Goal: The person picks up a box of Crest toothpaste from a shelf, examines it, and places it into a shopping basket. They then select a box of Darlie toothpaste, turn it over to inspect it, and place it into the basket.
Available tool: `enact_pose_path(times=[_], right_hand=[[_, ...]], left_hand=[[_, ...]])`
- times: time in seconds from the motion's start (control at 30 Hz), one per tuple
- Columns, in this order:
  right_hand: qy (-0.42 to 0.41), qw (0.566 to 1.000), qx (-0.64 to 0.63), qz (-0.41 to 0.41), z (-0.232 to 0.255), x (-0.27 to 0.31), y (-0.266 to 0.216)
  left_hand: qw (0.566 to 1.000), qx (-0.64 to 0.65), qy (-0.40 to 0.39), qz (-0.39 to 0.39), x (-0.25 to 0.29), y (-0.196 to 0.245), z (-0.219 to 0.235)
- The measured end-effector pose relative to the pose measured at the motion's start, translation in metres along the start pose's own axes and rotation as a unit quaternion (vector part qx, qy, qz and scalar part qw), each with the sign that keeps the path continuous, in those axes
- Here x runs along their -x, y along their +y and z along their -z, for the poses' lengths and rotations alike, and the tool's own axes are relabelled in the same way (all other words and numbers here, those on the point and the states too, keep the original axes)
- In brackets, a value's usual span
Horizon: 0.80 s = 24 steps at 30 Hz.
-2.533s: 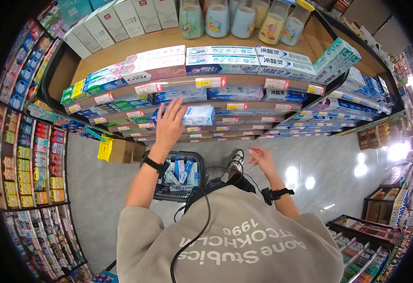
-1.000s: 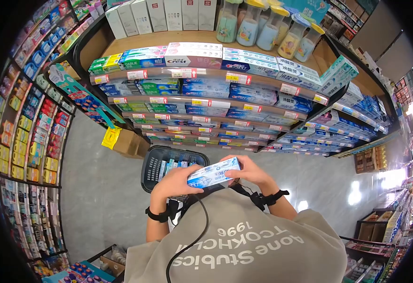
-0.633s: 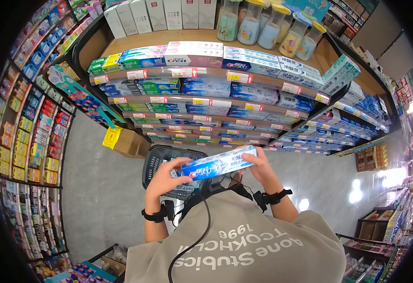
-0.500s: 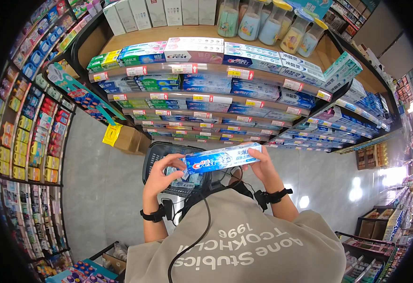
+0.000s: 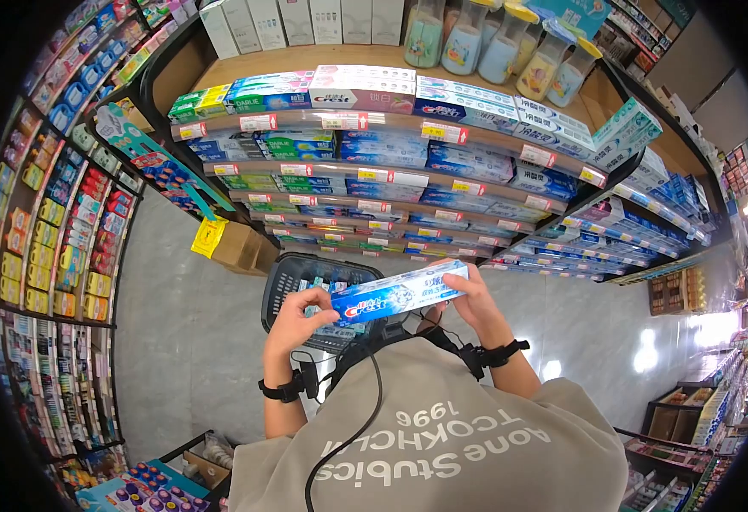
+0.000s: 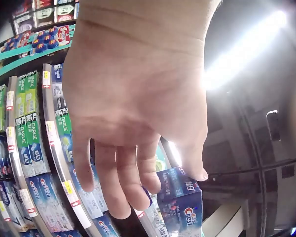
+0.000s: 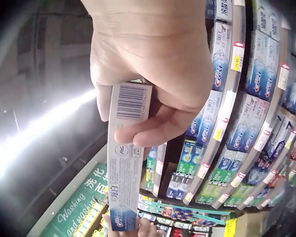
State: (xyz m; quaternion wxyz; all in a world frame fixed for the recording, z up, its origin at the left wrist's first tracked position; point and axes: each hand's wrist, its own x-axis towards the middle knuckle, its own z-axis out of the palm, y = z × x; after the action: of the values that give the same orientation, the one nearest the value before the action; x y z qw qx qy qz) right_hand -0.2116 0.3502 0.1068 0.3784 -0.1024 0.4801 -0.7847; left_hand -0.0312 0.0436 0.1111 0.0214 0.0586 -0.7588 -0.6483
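Observation:
A long blue-and-white Crest toothpaste box (image 5: 400, 294) is held in front of the person's chest, slightly tilted, its printed front facing the head camera. The left hand (image 5: 293, 324) pinches its blue end between thumb and fingertips. At the white end, the right hand (image 5: 481, 303) grips the box with the thumb on the front. In the right wrist view, fingers (image 7: 153, 131) lie across the back panel, near a barcode. The left wrist view shows the thumb (image 6: 200, 170) right at the box's end face (image 6: 185, 207).
Below the hands, a dark shopping basket (image 5: 276, 294) on the floor contains several boxes. Ahead runs a curved shelf (image 5: 306, 121) stocked with toothpaste. A cardboard box (image 5: 250, 247) stands left of the basket. Another stocked shelf (image 5: 49, 307) lines the left side.
The left hand brought the toothpaste box from the shelf front to the chest, where the right hand took hold too. The box then turned, bringing its Crest front into view.

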Motion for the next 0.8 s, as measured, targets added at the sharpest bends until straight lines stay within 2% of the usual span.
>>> enact_pose_path(times=[0.33,0.5,0.6,0.8], right_hand=[[0.014,0.999,0.040,0.019,-0.003,0.009,-0.001],[0.001,1.000,0.013,0.011,0.000,0.014,0.001],[0.002,1.000,0.023,0.014,0.000,0.014,0.002],[-0.002,0.997,0.073,0.023,0.002,0.011,0.000]], left_hand=[[0.999,0.036,0.008,0.016,-0.008,-0.013,-0.006],[0.997,0.071,0.013,0.036,-0.011,-0.006,-0.009],[0.994,0.072,0.069,0.041,-0.012,-0.006,-0.016],[0.976,0.187,0.104,0.037,-0.012,-0.021,-0.027]])
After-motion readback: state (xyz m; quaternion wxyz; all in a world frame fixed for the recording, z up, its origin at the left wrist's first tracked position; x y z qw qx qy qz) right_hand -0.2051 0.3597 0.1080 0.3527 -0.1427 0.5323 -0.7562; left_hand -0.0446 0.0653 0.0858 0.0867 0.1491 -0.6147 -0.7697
